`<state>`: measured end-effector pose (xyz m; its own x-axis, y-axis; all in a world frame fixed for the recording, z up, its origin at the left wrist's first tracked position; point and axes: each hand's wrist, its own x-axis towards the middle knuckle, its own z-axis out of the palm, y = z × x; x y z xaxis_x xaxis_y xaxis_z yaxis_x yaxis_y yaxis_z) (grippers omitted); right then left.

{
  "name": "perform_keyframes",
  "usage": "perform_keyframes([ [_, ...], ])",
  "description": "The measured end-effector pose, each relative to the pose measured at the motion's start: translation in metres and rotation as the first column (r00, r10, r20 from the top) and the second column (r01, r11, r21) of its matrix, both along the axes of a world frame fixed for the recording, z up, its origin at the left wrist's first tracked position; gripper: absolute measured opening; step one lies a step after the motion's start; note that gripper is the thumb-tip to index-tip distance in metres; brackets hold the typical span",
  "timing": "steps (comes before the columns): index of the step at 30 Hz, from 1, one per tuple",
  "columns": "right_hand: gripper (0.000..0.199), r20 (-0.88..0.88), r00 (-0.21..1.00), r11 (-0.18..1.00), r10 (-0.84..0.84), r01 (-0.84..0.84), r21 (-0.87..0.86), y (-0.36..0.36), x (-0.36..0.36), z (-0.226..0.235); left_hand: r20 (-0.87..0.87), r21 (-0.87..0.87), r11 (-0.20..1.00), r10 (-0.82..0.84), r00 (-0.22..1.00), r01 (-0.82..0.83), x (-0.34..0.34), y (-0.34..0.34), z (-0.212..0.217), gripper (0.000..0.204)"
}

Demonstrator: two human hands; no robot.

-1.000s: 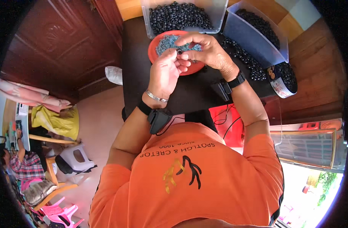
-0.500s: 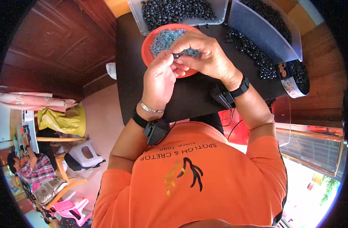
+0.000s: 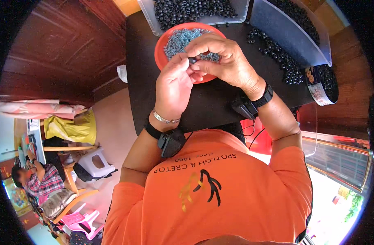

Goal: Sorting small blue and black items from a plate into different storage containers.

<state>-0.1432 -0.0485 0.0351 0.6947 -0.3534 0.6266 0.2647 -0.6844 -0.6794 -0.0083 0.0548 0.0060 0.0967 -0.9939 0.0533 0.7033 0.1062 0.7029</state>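
hands together over red bowl (image 3: 164, 51) | left hand (image 3: 174, 87) and right hand (image 3: 223, 61) pinch small black ring (image 3: 192, 60), same as before | picture now sits higher in frame

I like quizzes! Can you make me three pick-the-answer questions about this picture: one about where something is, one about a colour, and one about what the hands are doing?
1. Where is the clear bin of black rings?
A. behind the bowl
B. on the floor
C. on a chair

2. What colour is the bowl of small metal pieces?
A. green
B. red-orange
C. white

3. What are the left hand and right hand doing?
A. resting flat
B. pinching a small dark piece together
C. lifting the bowl

Answers: 1 A, the bin sits past the bowl at the table's far edge. 2 B, its rim is red-orange. 3 B, fingertips of both hands meet on the piece above the bowl.
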Motion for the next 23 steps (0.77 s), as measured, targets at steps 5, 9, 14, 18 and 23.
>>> perform_keyframes([
  [5, 0.026, -0.051, 0.999, 1.000, -0.007, 0.008, 0.020, -0.0007, -0.0001, 0.0020, -0.032, 0.016, 0.999, 0.044, 0.998, -0.044, -0.0012, -0.0003, 0.0014, 0.019],
  [9, 0.027, -0.027, 1.000, 1.000, -0.012, 0.012, -0.002, -0.0026, -0.0005, -0.0001, 0.002, 0.002, 1.000, -0.006, 1.000, 0.006, 0.0012, 0.0003, -0.0011, 0.019],
  [14, 0.027, -0.023, 1.000, 1.000, -0.010, 0.011, 0.019, -0.0020, -0.0006, -0.0004, 0.008, 0.008, 0.999, -0.044, 0.999, 0.044, -0.0002, 0.0006, 0.0010, 0.019],
  [18, 0.027, -0.070, 0.996, 0.997, -0.055, 0.058, 0.049, 0.0010, -0.0017, 0.0030, 0.003, 0.026, 0.999, 0.032, 0.999, -0.032, -0.0022, 0.0003, 0.0030, 0.019],
  [23, 0.029, -0.052, 0.998, 0.999, -0.037, 0.035, -0.029, -0.0016, -0.0025, 0.0013, 0.042, -0.001, 1.000, -0.030, 0.999, 0.030, 0.0031, 0.0008, -0.0021, 0.020],
])
